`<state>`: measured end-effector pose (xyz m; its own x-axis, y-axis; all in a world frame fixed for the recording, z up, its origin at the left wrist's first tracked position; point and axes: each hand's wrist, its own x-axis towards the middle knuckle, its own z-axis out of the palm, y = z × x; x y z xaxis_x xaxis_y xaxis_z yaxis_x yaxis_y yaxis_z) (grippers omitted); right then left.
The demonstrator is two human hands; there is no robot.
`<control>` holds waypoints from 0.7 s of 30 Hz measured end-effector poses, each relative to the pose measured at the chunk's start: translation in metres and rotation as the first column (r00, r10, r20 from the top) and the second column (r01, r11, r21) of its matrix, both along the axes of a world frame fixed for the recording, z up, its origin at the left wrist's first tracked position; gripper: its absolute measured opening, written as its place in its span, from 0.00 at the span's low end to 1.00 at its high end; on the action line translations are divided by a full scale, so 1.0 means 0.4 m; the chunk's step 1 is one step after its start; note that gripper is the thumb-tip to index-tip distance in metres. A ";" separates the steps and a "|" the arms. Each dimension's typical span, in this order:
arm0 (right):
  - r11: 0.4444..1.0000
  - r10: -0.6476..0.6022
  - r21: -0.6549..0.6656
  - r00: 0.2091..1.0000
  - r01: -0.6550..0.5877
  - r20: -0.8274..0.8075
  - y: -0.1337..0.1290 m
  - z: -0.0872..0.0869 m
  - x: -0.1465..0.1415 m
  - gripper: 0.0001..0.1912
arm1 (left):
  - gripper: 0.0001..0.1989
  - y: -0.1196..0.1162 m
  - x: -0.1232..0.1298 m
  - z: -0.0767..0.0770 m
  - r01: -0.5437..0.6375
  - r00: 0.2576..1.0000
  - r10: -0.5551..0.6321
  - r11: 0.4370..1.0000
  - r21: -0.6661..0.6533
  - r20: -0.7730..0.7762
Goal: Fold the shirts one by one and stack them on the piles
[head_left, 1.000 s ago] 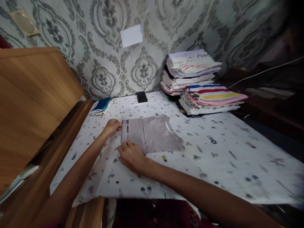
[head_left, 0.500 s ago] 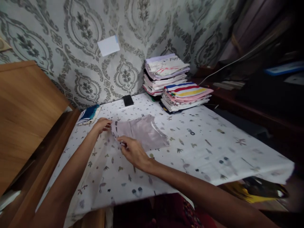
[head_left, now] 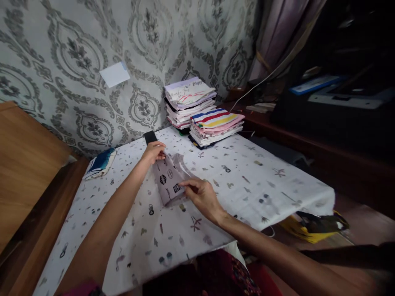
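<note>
A pale mauve cloth (head_left: 168, 179) with black printed marks lies partly folded over on the white patterned table cover (head_left: 173, 230). My left hand (head_left: 155, 152) pinches its far edge between thumb and fingers. At the near right edge, my right hand (head_left: 202, 195) has its thumb and forefinger closed on the cloth, next to a small black square print. Some of the cloth's inner side and a rounded neckline show beyond the fold.
Two stacks of folded cloths (head_left: 189, 102) (head_left: 216, 127) stand at the back right. A black phone-like object (head_left: 150, 137) lies near the wall, and a blue folded cloth (head_left: 100, 162) at the left. Wooden furniture (head_left: 27, 164) borders the left side.
The cloth's printed end has been folded over toward the right, and its prints now show. Both hands have moved right with it. The view has shifted to the right.
</note>
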<state>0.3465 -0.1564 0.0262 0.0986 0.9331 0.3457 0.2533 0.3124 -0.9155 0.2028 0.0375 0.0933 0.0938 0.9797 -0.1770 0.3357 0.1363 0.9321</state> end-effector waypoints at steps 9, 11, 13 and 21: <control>0.922 -0.034 -0.387 0.995 -0.005 -0.094 0.008 -0.022 0.071 0.16 | 0.07 0.037 0.098 -0.098 0.032 0.999 -0.032 0.999 -0.035 0.001; 0.903 -0.042 -0.431 0.993 -0.010 -0.110 0.007 -0.018 0.075 0.16 | 0.07 0.042 0.103 -0.114 0.036 0.999 -0.036 0.999 -0.026 0.012; 0.892 -0.047 -0.451 0.993 -0.008 -0.111 0.006 -0.014 0.079 0.16 | 0.07 0.044 0.108 -0.130 0.040 0.999 -0.040 0.999 -0.008 0.027; 0.874 0.048 -0.485 0.992 0.013 0.113 0.000 -0.003 0.118 0.17 | 0.06 0.002 0.110 -0.164 0.119 0.989 -0.130 0.983 0.142 0.066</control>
<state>0.3938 -0.1562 0.0248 0.0676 0.9876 -0.1419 0.3677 -0.1569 -0.9166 0.2466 0.0385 0.0278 0.2245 0.9740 -0.0296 0.2709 -0.0332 0.9620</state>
